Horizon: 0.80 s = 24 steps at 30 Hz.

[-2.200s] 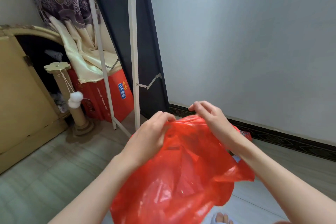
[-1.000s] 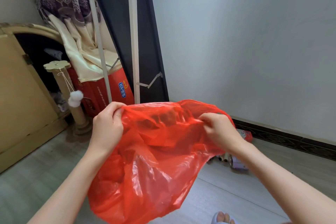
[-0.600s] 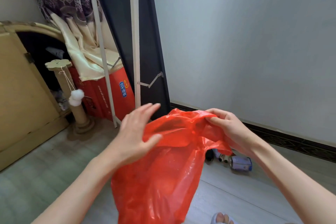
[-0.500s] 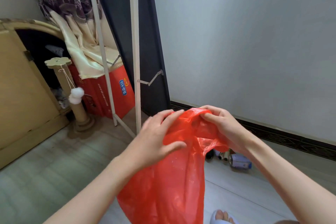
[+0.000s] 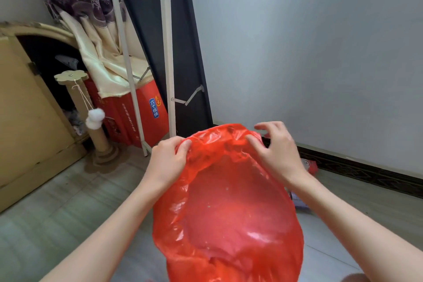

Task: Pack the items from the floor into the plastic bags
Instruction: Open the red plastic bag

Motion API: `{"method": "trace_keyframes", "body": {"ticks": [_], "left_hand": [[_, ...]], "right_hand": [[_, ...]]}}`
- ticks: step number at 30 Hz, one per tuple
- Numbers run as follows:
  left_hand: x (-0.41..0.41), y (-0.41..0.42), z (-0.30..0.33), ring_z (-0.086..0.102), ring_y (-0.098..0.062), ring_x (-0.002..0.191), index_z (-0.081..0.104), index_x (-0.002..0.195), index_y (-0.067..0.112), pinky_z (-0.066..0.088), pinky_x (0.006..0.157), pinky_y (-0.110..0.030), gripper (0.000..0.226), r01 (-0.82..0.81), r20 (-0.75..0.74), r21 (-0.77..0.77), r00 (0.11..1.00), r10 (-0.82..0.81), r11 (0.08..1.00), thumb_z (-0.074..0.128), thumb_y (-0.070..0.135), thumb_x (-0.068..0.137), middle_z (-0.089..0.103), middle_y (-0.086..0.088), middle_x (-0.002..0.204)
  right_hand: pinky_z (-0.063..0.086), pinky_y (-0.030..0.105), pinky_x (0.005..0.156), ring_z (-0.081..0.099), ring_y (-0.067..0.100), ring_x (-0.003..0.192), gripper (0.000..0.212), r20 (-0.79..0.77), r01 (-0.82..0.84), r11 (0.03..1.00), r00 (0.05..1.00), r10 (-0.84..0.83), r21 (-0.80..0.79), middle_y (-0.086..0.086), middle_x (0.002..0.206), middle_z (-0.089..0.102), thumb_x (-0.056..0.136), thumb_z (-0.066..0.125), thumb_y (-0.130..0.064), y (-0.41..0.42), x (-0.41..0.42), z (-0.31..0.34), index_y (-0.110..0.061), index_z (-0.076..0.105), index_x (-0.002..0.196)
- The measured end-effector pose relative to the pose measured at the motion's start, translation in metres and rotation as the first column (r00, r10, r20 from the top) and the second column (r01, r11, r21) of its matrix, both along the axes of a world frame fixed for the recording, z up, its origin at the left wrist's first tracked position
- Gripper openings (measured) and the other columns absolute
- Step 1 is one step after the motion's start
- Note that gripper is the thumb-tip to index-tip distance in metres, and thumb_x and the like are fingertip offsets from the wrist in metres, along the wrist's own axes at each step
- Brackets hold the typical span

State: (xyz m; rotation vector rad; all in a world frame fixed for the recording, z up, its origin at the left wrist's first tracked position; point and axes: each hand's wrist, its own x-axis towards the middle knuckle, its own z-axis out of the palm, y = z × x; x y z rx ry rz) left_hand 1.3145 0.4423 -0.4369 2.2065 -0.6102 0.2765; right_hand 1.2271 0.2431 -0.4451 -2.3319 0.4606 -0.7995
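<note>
A red plastic bag (image 5: 229, 208) hangs in front of me, puffed out and held up by its top edge. My left hand (image 5: 167, 160) pinches the rim on the left side. My right hand (image 5: 277, 151) holds the rim on the right with thumb and lower fingers, its upper fingers spread. Behind my right forearm, small items lie on the floor near the wall: a red packet (image 5: 310, 165) and a pale bluish can (image 5: 298, 201), both mostly hidden by the bag and arm.
A white metal frame (image 5: 168, 52) leans against a dark panel by the wall. A red carton (image 5: 142, 112) draped with cream cloth stands behind it. A cardboard scratching post (image 5: 91, 119) with a white pompom and a yellow cabinet (image 5: 25, 121) are at left.
The bag's mouth has been pulled apart and the bag has filled out wider. My left hand moved left along the rim; my right hand's upper fingers have lifted off.
</note>
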Motion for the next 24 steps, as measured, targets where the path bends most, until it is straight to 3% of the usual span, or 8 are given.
{"method": "trace_keyframes", "body": {"ticks": [4, 8, 12, 15, 17, 19, 21, 24], "left_hand": [[0.0, 0.004, 0.006, 0.056, -0.019, 0.068, 0.066, 0.079, 0.0, 0.046, 0.067, -0.039, 0.031, 0.01, -0.159, -0.173, 0.987, -0.038, 0.985, 0.05, 0.022, 0.093, 0.065, -0.017, 0.071], [0.001, 0.012, 0.01, 0.058, -0.018, 0.066, 0.068, 0.079, 0.002, 0.047, 0.065, -0.034, 0.031, 0.056, -0.361, -0.346, 0.914, -0.188, 0.936, 0.051, 0.023, 0.093, 0.066, -0.016, 0.072], [0.01, 0.022, 0.004, 0.055, -0.021, 0.064, 0.063, 0.069, 0.0, 0.043, 0.067, -0.035, 0.037, -0.008, -0.376, -0.313, 0.919, -0.116, 0.95, 0.051, 0.025, 0.093, 0.062, -0.011, 0.065], [0.016, 0.029, -0.005, 0.058, -0.025, 0.071, 0.055, 0.056, 0.015, 0.043, 0.07, -0.035, 0.041, -0.109, -0.24, 0.022, 0.964, 0.111, 0.994, 0.047, 0.03, 0.093, 0.06, -0.002, 0.062], [0.016, 0.031, -0.01, 0.06, -0.031, 0.086, 0.056, 0.059, 0.022, 0.046, 0.077, -0.04, 0.037, -0.14, -0.168, 0.225, 0.969, 0.18, 0.964, 0.045, 0.031, 0.093, 0.063, -0.005, 0.076], [0.013, 0.03, -0.013, 0.056, -0.028, 0.104, 0.064, 0.086, 0.025, 0.044, 0.088, -0.042, 0.022, -0.153, -0.04, 0.309, 0.984, 0.174, 0.939, 0.044, 0.034, 0.092, 0.063, -0.004, 0.104], [0.003, 0.021, -0.014, 0.05, -0.019, 0.115, 0.056, 0.116, 0.025, 0.038, 0.097, -0.042, 0.04, -0.033, 0.128, 0.254, 0.992, 0.0, 0.967, 0.046, 0.048, 0.085, 0.056, 0.002, 0.122], [-0.016, -0.004, -0.011, 0.051, -0.013, 0.116, 0.049, 0.125, 0.026, 0.037, 0.1, -0.042, 0.061, 0.206, 0.254, 0.296, 0.924, -0.285, 0.933, 0.046, 0.061, 0.076, 0.057, 0.007, 0.123]], "right_hand": [[0.046, 0.046, 0.09, 0.058, 0.028, 0.105, 0.069, -0.116, -0.019, 0.877, 0.992, -0.041, -0.48, 0.007, 0.112, 0.063, 0.065, 0.058, -0.063, 0.032, 0.005, -0.012, -0.012, 0.061, 0.11], [0.046, 0.043, 0.082, 0.058, 0.035, 0.097, 0.024, -0.125, 0.052, 0.862, 0.983, -0.133, -0.504, 0.012, 0.098, 0.065, 0.073, 0.065, -0.022, 0.022, 0.015, -0.016, -0.007, 0.069, 0.091], [0.044, 0.04, 0.077, 0.051, 0.036, 0.097, 0.02, -0.187, 0.162, 0.945, 0.957, -0.22, -0.285, 0.016, 0.1, 0.055, 0.084, 0.054, -0.01, 0.003, 0.008, -0.003, -0.01, 0.071, 0.094], [0.044, 0.032, 0.078, 0.059, 0.028, 0.096, 0.031, -0.26, 0.117, 0.992, 0.96, -0.1, 0.047, 0.011, 0.099, 0.067, 0.085, 0.046, -0.003, -0.005, 0.008, 0.005, -0.013, 0.071, 0.101], [0.044, 0.027, 0.062, 0.061, 0.02, 0.074, 0.028, -0.235, 0.061, 0.867, 0.97, 0.066, 0.495, 0.008, 0.083, 0.066, 0.086, 0.047, 0.002, -0.008, 0.009, 0.006, -0.008, 0.07, 0.098], [0.046, 0.022, 0.049, 0.059, 0.011, 0.054, 0.027, -0.15, 0.003, 0.597, 0.969, 0.196, 0.802, 0.008, 0.074, 0.063, 0.089, 0.043, 0.007, -0.006, 0.006, 0.007, -0.007, 0.066, 0.089], [0.05, 0.021, 0.048, 0.061, 0.009, 0.048, 0.025, -0.079, -0.044, 0.458, 0.966, 0.246, 0.888, 0.01, 0.073, 0.064, 0.09, 0.043, 0.008, -0.005, 0.006, 0.006, -0.006, 0.063, 0.085], [0.051, 0.022, 0.052, 0.062, 0.011, 0.05, 0.013, -0.055, -0.107, 0.46, 0.944, 0.325, 0.882, 0.01, 0.072, 0.065, 0.089, 0.052, 0.001, 0.008, 0.009, 0.008, -0.005, 0.064, 0.088]]}}
